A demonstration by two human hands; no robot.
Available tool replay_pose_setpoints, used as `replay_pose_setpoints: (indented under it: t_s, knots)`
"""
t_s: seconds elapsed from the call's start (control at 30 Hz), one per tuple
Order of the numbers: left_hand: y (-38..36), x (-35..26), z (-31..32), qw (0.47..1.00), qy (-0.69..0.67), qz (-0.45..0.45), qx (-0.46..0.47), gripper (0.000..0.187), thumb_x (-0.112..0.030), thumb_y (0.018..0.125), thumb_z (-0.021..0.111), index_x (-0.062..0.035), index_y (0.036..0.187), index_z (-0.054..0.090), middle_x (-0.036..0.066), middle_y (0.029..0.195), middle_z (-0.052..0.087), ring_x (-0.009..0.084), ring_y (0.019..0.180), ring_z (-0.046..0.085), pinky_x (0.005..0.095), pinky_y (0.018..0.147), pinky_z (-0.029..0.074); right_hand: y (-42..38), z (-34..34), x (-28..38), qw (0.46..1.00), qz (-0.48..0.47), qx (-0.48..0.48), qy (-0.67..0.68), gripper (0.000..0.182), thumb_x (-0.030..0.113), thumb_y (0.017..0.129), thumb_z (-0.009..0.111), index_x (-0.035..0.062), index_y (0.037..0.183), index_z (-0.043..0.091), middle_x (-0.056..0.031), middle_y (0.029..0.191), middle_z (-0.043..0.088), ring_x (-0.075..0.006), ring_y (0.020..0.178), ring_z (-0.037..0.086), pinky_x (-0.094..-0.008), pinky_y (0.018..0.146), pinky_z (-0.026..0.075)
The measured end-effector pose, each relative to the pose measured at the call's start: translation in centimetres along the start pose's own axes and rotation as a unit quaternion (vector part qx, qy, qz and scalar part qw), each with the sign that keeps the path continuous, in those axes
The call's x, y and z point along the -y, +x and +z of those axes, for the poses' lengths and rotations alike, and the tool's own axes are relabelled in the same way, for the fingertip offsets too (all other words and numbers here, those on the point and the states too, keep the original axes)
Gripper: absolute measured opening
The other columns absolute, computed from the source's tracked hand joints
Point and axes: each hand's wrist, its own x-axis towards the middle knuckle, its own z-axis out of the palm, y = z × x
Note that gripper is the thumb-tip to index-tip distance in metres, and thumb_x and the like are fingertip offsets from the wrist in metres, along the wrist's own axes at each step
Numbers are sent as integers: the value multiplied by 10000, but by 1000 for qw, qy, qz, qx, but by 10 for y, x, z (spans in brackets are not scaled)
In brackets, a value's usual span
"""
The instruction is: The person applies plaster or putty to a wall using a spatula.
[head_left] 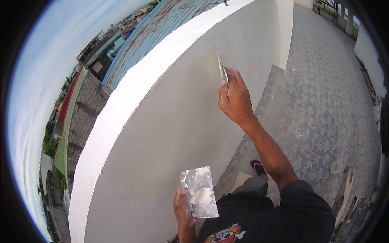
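My right hand (237,97) grips a flat metal scraper blade (222,69), seen nearly edge-on, with its tip at the face of a grey plastered wall (170,121). Low in the view, close to my body, my left hand (183,208) is wrapped round the side of a rectangular metal plate (199,192). White and grey putty is smeared over the plate's upper face. Pale residue coats the fingers of both hands. Around the blade, the wall has a slightly darker, brownish patch.
The wall's broad white top edge (133,85) curves along the left, with roofs (158,32) beyond it. Stone-patterned paving (316,101) lies to the right. A round pale object (336,167) and wooden boards (344,188) lie on it. My sandalled foot (258,167) stands by the wall's base.
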Motion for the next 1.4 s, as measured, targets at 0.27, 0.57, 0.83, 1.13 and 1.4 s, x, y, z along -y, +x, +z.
replay_pose_setpoints:
  t_s: [0.27,0.57,0.83,1.13,1.4]
  knots:
    - [0,6,-2,999,-2,0,-45,346,-188,986,561,59,1223,509,122,1053,625,196,902,659,325,739,574,1,17,42,991,-129,-37,-24,474,-98,739,540,-77,1212,569,-188,1134,565,-343,970,614,-390,807,547]
    - [0,-4,3,1000,-14,-6,8,345,-183,985,555,61,1224,508,116,1071,615,187,915,657,318,742,572,-34,-8,29,961,-264,49,70,540,-125,697,562,-36,1229,580,-175,1252,559,-334,1106,587,-447,915,501]
    - [2,2,1,1000,-11,-11,-16,338,-184,983,551,62,1212,513,118,1042,625,187,888,660,313,725,571,-3,18,-16,998,15,-3,53,549,-150,757,517,-64,1300,507,-178,1232,535,-368,1075,574,-396,847,530]
    - [0,-2,-3,1000,6,-10,-11,369,-185,985,549,71,1248,502,125,1053,633,188,882,666,310,733,570,-41,-3,27,966,-244,59,56,624,-154,660,564,-58,1276,529,-161,1218,547,-340,1090,571,-404,902,518]
    - [3,6,-6,999,5,-2,-51,411,-197,978,568,81,1270,487,133,1092,621,203,910,664,315,756,568,15,10,-61,989,130,-39,54,282,65,983,461,-47,1232,532,-169,1143,562,-286,946,606,-366,825,496]
